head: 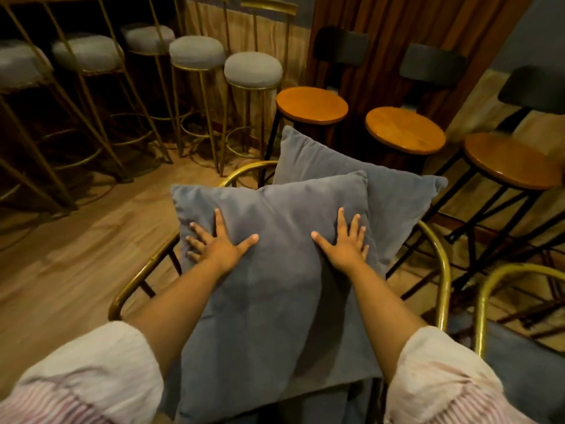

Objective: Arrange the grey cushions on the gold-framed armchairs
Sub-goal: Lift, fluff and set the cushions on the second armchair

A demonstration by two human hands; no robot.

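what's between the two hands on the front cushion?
Bare grey fabric of the front cushion, seen in the head view. Left hand and right hand press flat, apart.

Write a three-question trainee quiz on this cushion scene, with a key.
1. True or false: both hands lie flat and open on the front cushion.
2. How many grey cushions are on the gold-framed armchair?
3. The left hand rests near the front cushion's: A) left edge, B) top right corner, C) underside.

Key: 1 true: the right hand is spread too. 2 two: a rear cushion stands behind. 3 A.
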